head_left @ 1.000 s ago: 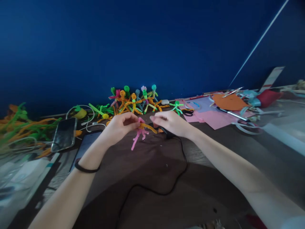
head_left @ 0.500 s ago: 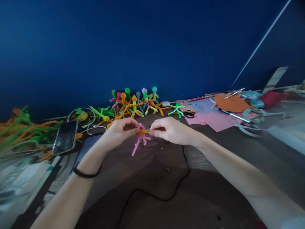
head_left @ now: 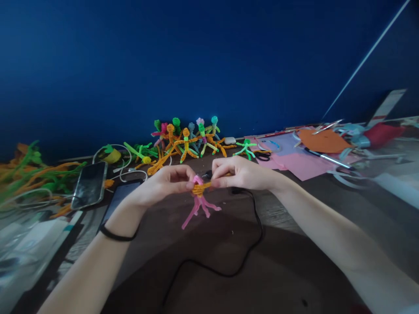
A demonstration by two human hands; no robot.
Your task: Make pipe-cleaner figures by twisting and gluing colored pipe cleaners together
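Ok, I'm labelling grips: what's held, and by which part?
A pink figure, pinched near its top by the left hand; the right hand pinches the orange strand's loose part.

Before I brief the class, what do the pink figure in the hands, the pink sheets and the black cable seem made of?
Pink figure: probably pipe cleaner, soft-looking, matte, given its bent limbs.
Pink sheets: likely paper or thin card, matte, lying flat with crisp edges.
Black cable: perhaps rubbery plastic, smooth-looking, curving loosely.

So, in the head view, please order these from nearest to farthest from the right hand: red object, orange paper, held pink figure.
1. Held pink figure: just left of the right hand.
2. Orange paper: to the hand's right.
3. Red object: farther right.
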